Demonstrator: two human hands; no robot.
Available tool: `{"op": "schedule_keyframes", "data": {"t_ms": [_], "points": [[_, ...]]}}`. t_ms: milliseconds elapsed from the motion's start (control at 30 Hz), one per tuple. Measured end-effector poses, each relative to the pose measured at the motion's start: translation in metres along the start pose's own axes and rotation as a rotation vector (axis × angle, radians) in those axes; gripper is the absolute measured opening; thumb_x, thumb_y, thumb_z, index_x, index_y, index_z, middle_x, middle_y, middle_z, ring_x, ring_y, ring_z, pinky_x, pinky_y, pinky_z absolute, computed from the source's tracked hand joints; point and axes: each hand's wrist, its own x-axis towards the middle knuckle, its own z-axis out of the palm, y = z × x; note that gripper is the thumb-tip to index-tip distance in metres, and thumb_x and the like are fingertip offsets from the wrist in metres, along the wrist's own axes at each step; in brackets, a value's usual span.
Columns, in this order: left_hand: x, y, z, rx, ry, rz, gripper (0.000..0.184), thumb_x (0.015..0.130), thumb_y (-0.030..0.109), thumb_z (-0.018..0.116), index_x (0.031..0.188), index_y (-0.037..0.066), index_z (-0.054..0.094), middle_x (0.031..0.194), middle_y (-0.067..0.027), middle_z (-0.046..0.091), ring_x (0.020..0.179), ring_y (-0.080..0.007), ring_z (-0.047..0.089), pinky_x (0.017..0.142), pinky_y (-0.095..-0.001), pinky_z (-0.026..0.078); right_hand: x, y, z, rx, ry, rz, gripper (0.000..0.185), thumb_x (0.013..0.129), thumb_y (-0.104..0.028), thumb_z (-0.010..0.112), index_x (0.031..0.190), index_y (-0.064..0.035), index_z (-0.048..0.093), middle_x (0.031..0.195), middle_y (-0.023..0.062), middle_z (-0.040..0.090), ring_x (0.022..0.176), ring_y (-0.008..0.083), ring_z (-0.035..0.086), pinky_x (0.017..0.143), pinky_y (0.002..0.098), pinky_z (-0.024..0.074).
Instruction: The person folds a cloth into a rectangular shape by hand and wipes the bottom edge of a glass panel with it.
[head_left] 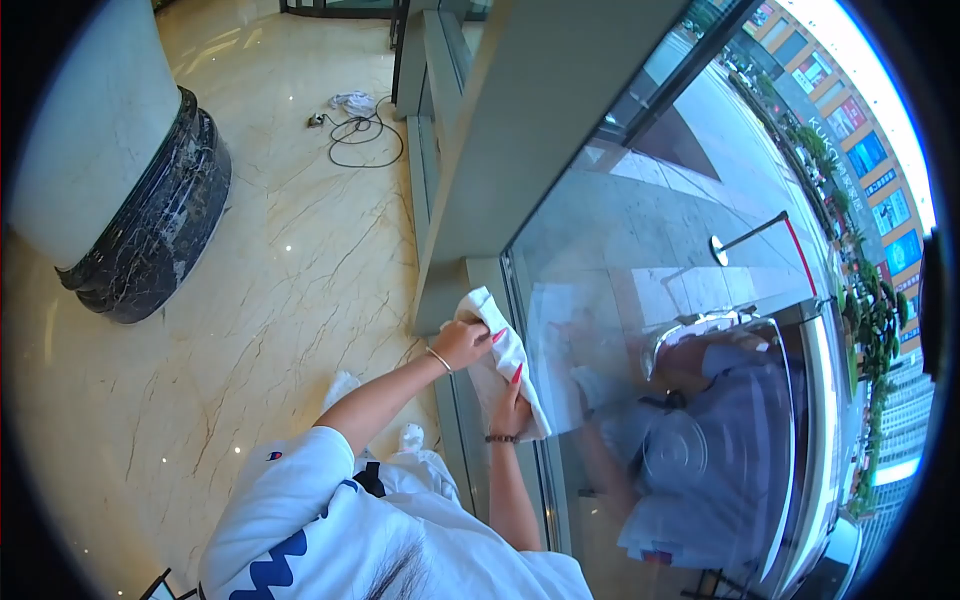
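From my end I see both hands on one white cloth [514,362], held up at the edge of the window glass [590,230], beside its dark frame. The left hand [463,345], with a pale bracelet [439,359] at its wrist, is closed on the cloth's upper part, fingers curled in and a red nail against the fabric. The right hand [510,408] is lower down — it pinches the near edge, one red-nailed digit on top, the others hidden from me. A beaded bracelet [501,438] circles that wrist. I can't tell whether the cloth presses on the glass. Farther off, a dark cable [366,140] lies coiled on the marbled floor [300,260], near a crumpled whitish bundle [353,102].
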Motion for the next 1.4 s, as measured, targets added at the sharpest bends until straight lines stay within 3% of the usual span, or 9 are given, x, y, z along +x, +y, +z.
{"op": "schedule_keyframes", "data": {"t_ms": [300,400,500,700,900,1033,1167,1300,1400], "points": [[0.07,-0.046,-0.077,-0.057,-0.206,0.204,0.025,0.077,0.028,0.055,0.07,0.005,0.06,0.068,-0.0164,0.06,0.064,-0.0321,0.059,0.06,-0.0402,0.047,0.027,-0.026,0.08,0.037,0.087,0.041,0.035,0.09,-0.026,0.047,0.106,0.0036,0.058,0.099,0.0115,0.062,0.085,0.02,0.057,0.079,0.0328,0.0432],[0.045,-0.076,-0.137,-0.245,-0.115,0.299,0.025,0.079,0.029,0.055,0.083,0.006,0.064,0.076,-0.0159,0.062,0.07,-0.0316,0.06,0.065,-0.0384,0.048,-0.031,-0.063,0.116,0.285,0.012,-0.119,0.035,0.091,-0.024,0.047,0.113,0.0015,0.055,0.111,0.0123,0.058,0.102,0.0214,0.054,0.088,0.0333,0.0397],[0.04,-0.115,-0.196,-0.26,-0.089,0.288,0.021,0.075,0.024,0.058,0.076,0.003,0.062,0.075,-0.0167,0.06,0.072,-0.0316,0.059,0.063,-0.0387,0.047,-0.069,-0.068,0.173,0.445,-0.027,-0.061,0.03,0.091,-0.016,0.046,0.113,0.0036,0.054,0.109,0.0119,0.057,0.102,0.0199,0.052,0.088,0.0322,0.0389],[0.088,-0.162,-0.295,-0.152,-0.02,0.22,0.02,0.074,0.021,0.061,0.081,0.002,0.063,0.08,-0.0157,0.062,0.074,-0.0303,0.061,0.066,-0.0362,0.049,-0.055,-0.14,0.253,0.147,-0.198,-0.226,0.032,0.091,-0.018,0.045,0.113,0.0034,0.054,0.113,0.0165,0.056,0.106,0.0253,0.052,0.092,0.0356,0.036],[0.167,-0.184,-0.303,-0.144,0.008,0.215,0.02,0.075,0.02,0.06,0.082,0.002,0.064,0.081,-0.0156,0.062,0.074,-0.03,0.06,0.066,-0.0367,0.049,0.043,-0.18,0.299,0.271,-0.066,-0.277,0.028,0.091,-0.014,0.047,0.109,0.0051,0.056,0.102,0.0134,0.06,0.096,0.0214,0.056,0.085,0.0314,0.0411],[0.229,-0.194,-0.284,-0.052,-0.168,0.226,0.018,0.076,0.02,0.058,0.073,0.003,0.061,0.076,-0.0149,0.06,0.072,-0.0299,0.057,0.066,-0.0385,0.047,0.088,-0.203,0.333,0.271,0.07,0.042,0.027,0.091,-0.013,0.047,0.108,0.0061,0.055,0.099,0.0089,0.06,0.09,0.0144,0.055,0.08,0.0286,0.0428],[0.295,-0.222,-0.253,-0.073,-0.251,0.347,0.019,0.076,0.022,0.057,0.073,0.004,0.061,0.076,-0.0141,0.06,0.072,-0.0285,0.058,0.065,-0.0374,0.047,0.136,-0.167,0.372,0.278,0.228,-0.053,0.028,0.09,-0.013,0.047,0.109,0.0054,0.055,0.1,0.0098,0.06,0.091,0.0148,0.056,0.079,0.029,0.0433],[0.36,-0.239,-0.228,-0.093,-0.347,0.398,0.018,0.076,0.022,0.057,0.071,0.005,0.061,0.077,-0.0131,0.06,0.072,-0.0275,0.059,0.065,-0.0378,0.047,0.188,-0.154,0.384,0.012,0.182,0.018,0.032,0.091,-0.017,0.045,0.113,0.0034,0.053,0.11,0.014,0.059,0.098,0.0236,0.057,0.084,0.034,0.042],[0.402,-0.256,-0.216,-0.051,-0.415,0.425,0.019,0.077,0.023,0.055,0.072,0.006,0.061,0.077,-0.0118,0.06,0.072,-0.0275,0.059,0.064,-0.0381,0.047,0.214,-0.167,0.4,-0.301,0.152,-0.172,0.034,0.091,-0.021,0.043,0.115,0.0009,0.053,0.114,0.0182,0.055,0.108,0.0338,0.05,0.092,0.0387,0.0363]]}}
